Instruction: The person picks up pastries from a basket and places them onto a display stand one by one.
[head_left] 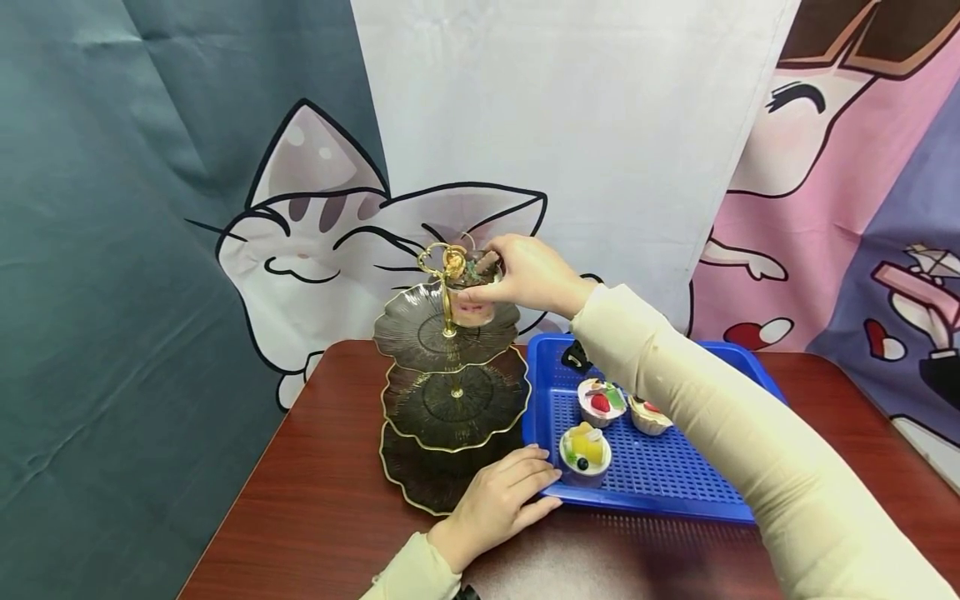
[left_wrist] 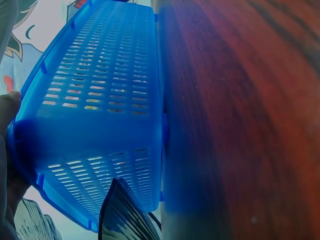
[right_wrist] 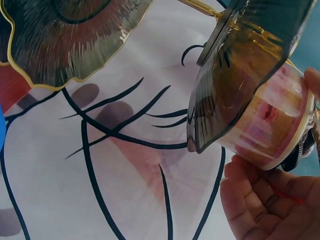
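My right hand (head_left: 536, 273) grips a clear dessert cup (head_left: 471, 312) with pink layers and a dark topping, over the top plate of the three-tier stand (head_left: 405, 333). In the right wrist view the layered cup (right_wrist: 272, 117) is partly behind the gold-edged plate (right_wrist: 225, 95), with fingers (right_wrist: 240, 200) at its rim. Whether the cup's base touches the plate I cannot tell. My left hand (head_left: 498, 496) rests on the near left corner of the blue basket (head_left: 660, 502), its fingers laid over the rim; the left wrist view shows the basket's side (left_wrist: 90, 132).
In the basket are a cup with yellow fruit (head_left: 585, 454), a cup with a strawberry (head_left: 600, 403) and another pale dessert (head_left: 648, 417), partly under my right arm. A black object (head_left: 576, 357) lies at its back left. A cartoon-print curtain (head_left: 585, 108) hangs behind the brown table (head_left: 300, 500).
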